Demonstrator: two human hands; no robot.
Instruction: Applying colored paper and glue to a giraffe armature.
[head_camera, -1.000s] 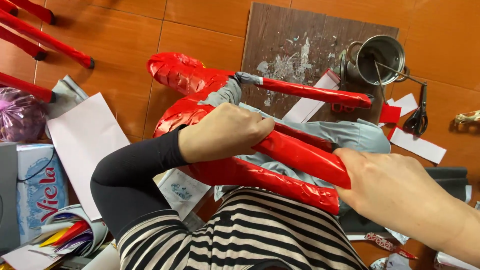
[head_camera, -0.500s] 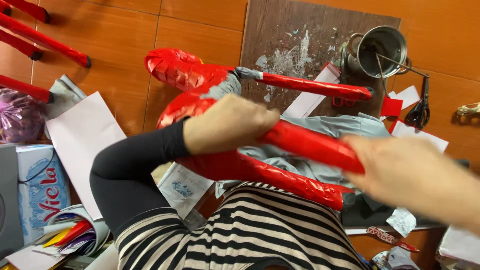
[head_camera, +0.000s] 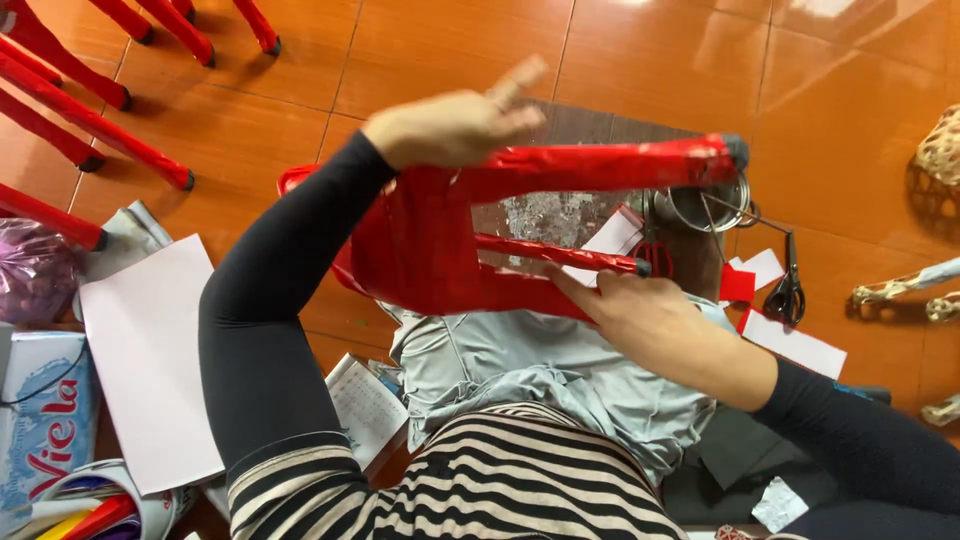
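My left hand (head_camera: 455, 125) rests on the red stool (head_camera: 440, 245), fingers loosely apart; right hand (head_camera: 640, 315) fingers press its lower leg. I'd grip firmly, turning slowly.

Left arm in black sleeve, raised from lower left, elbow bent, forearm angled up and to the right. Left hand (head_camera: 455, 125) at top centre, back toward camera, fingers curled over and gripping; index finger sticks out straight, pointing up-right. Right arm in black sleeve enters from lower right, forearm bare near the wrist, reaching up-left. Right hand (head_camera: 635, 310) lower than the left, palm down, fingers extended forward and pressed flat, thumb tucked under. Hands well apart
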